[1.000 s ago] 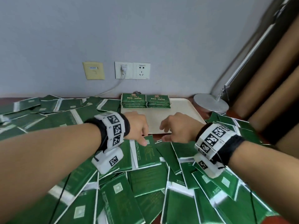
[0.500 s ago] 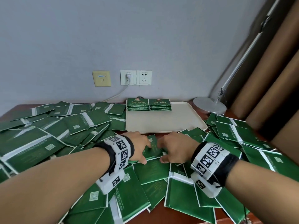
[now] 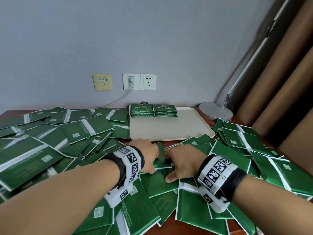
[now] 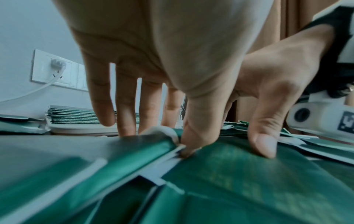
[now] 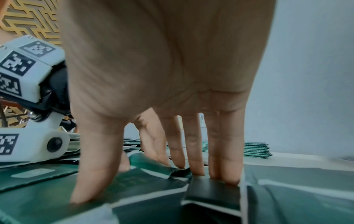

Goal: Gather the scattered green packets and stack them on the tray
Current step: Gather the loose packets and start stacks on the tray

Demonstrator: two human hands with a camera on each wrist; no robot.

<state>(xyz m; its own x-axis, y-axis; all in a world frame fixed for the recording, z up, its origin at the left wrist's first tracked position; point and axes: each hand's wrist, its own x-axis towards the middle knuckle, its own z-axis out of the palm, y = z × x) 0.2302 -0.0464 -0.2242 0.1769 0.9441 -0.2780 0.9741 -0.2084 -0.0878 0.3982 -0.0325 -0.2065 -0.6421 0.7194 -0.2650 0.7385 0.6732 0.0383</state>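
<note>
At 9 o'clock of the head view, many green packets lie scattered and overlapping on the brown worktop, most with the white seam and the small square code facing up. On the wall at 11 o'clock there is a yellow wall plate, and just beside it a white double socket with a white charger plugged in its left half; the cable hangs down behind the packets.

The left hand is low on the pile at the centre, palm down. Its fingers are nearly straight and a little spread, and the thumb presses at the white edge of a packet between the hands, which lifts at this edge. Whether the hand really pinches it, I cannot tell.

At 12 o'clock, past the hands, the cream tray lies flat on the worktop. At its far left corner stand 2 stacks of packets, side by side and touching.

The right hand is just beside the left one, also palm down. Its fingers are straight and close together, with the tips on the packets, and the thumb is spread apart and presses a packet flat.

At 3 o'clock more packets lie in a heap. Behind them the round white lamp base stands near the tray's far right corner, and brown curtains hang at the right.
</note>
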